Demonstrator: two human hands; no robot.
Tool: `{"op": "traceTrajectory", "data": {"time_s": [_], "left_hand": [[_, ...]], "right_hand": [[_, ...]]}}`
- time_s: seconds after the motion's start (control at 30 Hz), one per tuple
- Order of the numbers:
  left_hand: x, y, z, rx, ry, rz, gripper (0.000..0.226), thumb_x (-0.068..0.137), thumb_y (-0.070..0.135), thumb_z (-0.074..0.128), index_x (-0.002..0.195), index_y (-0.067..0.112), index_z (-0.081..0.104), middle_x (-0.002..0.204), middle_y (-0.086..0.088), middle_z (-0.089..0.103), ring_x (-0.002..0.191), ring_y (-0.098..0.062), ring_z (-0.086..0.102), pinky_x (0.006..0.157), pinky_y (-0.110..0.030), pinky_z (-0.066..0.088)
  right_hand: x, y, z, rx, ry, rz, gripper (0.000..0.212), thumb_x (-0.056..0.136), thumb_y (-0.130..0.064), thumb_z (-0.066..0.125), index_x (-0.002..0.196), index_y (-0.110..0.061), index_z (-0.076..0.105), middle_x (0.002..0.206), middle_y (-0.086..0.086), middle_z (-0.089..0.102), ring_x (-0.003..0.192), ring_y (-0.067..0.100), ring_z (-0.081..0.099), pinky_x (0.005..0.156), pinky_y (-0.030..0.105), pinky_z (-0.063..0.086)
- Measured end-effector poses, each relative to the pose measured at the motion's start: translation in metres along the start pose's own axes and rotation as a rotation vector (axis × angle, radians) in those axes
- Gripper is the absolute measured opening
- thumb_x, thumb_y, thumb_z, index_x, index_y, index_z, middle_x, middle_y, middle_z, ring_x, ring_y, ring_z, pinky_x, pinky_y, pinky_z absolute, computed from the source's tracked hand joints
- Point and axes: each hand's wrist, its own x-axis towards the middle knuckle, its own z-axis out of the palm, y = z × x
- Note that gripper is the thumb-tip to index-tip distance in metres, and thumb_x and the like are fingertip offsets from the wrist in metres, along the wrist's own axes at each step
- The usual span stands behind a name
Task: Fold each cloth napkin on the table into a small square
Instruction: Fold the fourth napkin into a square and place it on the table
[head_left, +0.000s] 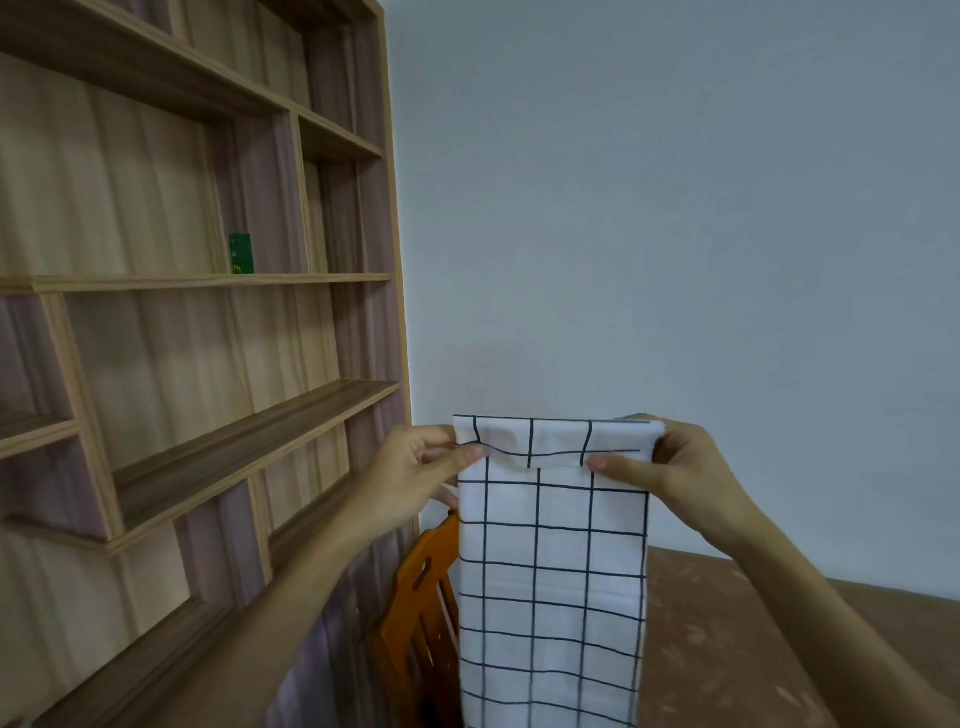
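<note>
- Two bare forearms reach up from the bottom edge of the view, one on each side of a hanging cloth.
- The left hand (415, 467) pinches the upper left corner of the napkin (550, 597). Its fingers (460, 456) are narrow and closed on the cloth, with the thumb lying across the side facing the camera.
- The right hand grips the upper right corner in the same way (680, 467). The thumb is pressed flat on the front and the other fingers are curled behind the edge.
- The napkin is white with a thin dark grid. It is held up in the air between the two hands and does not lie on anything.
- It hangs straight down as a long narrow strip, and its lower end runs out of view at the bottom.
- A short flap along its top edge is turned over toward the camera.
- Behind the cloth's left edge stands an orange wooden chair (415, 597), partly hidden by the napkin.
- To the right, behind the strip, is the brown mottled desk (753, 649).
- On the left a tall wooden shelf unit (208, 312) fills the view. A small green container (240, 253) stands upright on one of its boards.
- A plain pale wall (675, 208) is farthest back.
</note>
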Motion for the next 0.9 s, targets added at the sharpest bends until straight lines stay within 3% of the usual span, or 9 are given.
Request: {"op": "traceTrajectory", "data": {"time_s": [0.17, 0.27, 0.37, 0.5, 0.6, 0.67, 0.77, 0.8, 0.9], "left_hand": [[0.006, 0.002, 0.007, -0.019, 0.035, 0.051, 0.024, 0.095, 0.012, 0.064, 0.116, 0.004, 0.072, 0.112, -0.016, 0.075, 0.106, -0.041, 0.07, 0.093, -0.06, 0.054], [0.01, 0.001, 0.009, -0.038, 0.045, 0.058, 0.021, 0.095, 0.009, 0.063, 0.113, 0.009, 0.074, 0.107, -0.012, 0.077, 0.091, -0.03, 0.075, 0.073, -0.041, 0.06], [0.011, 0.003, 0.011, -0.056, 0.042, 0.055, 0.031, 0.093, -0.002, 0.062, 0.099, 0.023, 0.08, 0.1, -0.003, 0.079, 0.081, -0.016, 0.075, 0.062, -0.027, 0.059], [0.011, 0.004, 0.009, -0.016, 0.063, 0.088, 0.042, 0.092, -0.01, 0.06, 0.083, 0.024, 0.082, 0.099, -0.004, 0.079, 0.095, -0.023, 0.075, 0.078, -0.029, 0.061], [0.011, 0.006, 0.008, -0.019, 0.107, 0.092, 0.03, 0.091, -0.012, 0.06, 0.086, 0.011, 0.08, 0.099, -0.004, 0.079, 0.096, -0.019, 0.075, 0.079, -0.021, 0.059], [0.012, 0.008, 0.009, -0.057, 0.12, 0.072, 0.024, 0.091, -0.009, 0.06, 0.091, 0.007, 0.079, 0.102, -0.007, 0.079, 0.099, -0.021, 0.075, 0.086, -0.028, 0.06], [0.013, 0.007, 0.011, -0.121, 0.122, 0.019, 0.027, 0.098, -0.001, 0.052, 0.104, 0.008, 0.076, 0.108, -0.009, 0.077, 0.107, -0.028, 0.072, 0.092, -0.039, 0.058], [0.014, 0.007, 0.012, -0.169, 0.119, -0.005, 0.027, 0.1, 0.006, 0.05, 0.11, 0.01, 0.075, 0.111, -0.011, 0.076, 0.11, -0.029, 0.07, 0.094, -0.042, 0.056], [0.014, 0.005, 0.017, -0.307, 0.04, -0.125, 0.041, 0.099, 0.047, 0.046, 0.12, 0.02, 0.069, 0.118, -0.011, 0.074, 0.112, -0.029, 0.069, 0.097, -0.045, 0.054]], "right_hand": [[0.003, 0.011, -0.014, -0.149, -0.062, -0.107, 0.011, 0.079, -0.005, 0.079, 0.086, -0.013, 0.079, 0.082, 0.002, 0.076, 0.074, 0.01, 0.065, 0.067, 0.015, 0.049], [0.005, 0.016, -0.02, -0.118, -0.039, -0.182, 0.009, 0.081, -0.005, 0.074, 0.087, -0.011, 0.078, 0.087, 0.005, 0.076, 0.077, 0.013, 0.067, 0.071, 0.018, 0.05], [0.005, 0.017, -0.025, -0.126, -0.05, -0.215, 0.032, 0.085, 0.013, 0.065, 0.082, -0.016, 0.079, 0.091, -0.005, 0.079, 0.089, 0.009, 0.073, 0.079, 0.016, 0.053], [0.007, 0.019, -0.032, -0.159, -0.042, -0.225, 0.051, 0.085, 0.023, 0.056, 0.08, -0.023, 0.078, 0.091, -0.009, 0.079, 0.092, 0.009, 0.073, 0.082, 0.015, 0.053], [0.007, 0.02, -0.034, -0.131, -0.053, -0.217, 0.06, 0.083, 0.029, 0.051, 0.074, -0.024, 0.079, 0.094, -0.008, 0.078, 0.093, 0.008, 0.073, 0.081, 0.016, 0.054], [0.008, 0.022, -0.035, -0.143, -0.062, -0.214, 0.071, 0.077, 0.036, 0.041, 0.073, -0.024, 0.079, 0.095, -0.01, 0.077, 0.095, 0.007, 0.071, 0.08, 0.016, 0.052], [0.009, 0.025, -0.034, -0.198, -0.042, -0.241, 0.077, 0.068, 0.037, 0.033, 0.074, -0.024, 0.079, 0.099, -0.01, 0.075, 0.097, 0.012, 0.069, 0.079, 0.028, 0.05], [0.01, 0.026, -0.032, -0.2, -0.027, -0.26, 0.076, 0.067, 0.037, 0.032, 0.074, -0.022, 0.079, 0.099, -0.011, 0.075, 0.096, 0.011, 0.068, 0.077, 0.025, 0.05], [0.012, 0.024, -0.026, -0.186, 0.023, -0.327, 0.072, 0.066, 0.036, 0.031, 0.075, -0.017, 0.079, 0.099, -0.008, 0.075, 0.094, 0.012, 0.068, 0.073, 0.016, 0.047]]}}
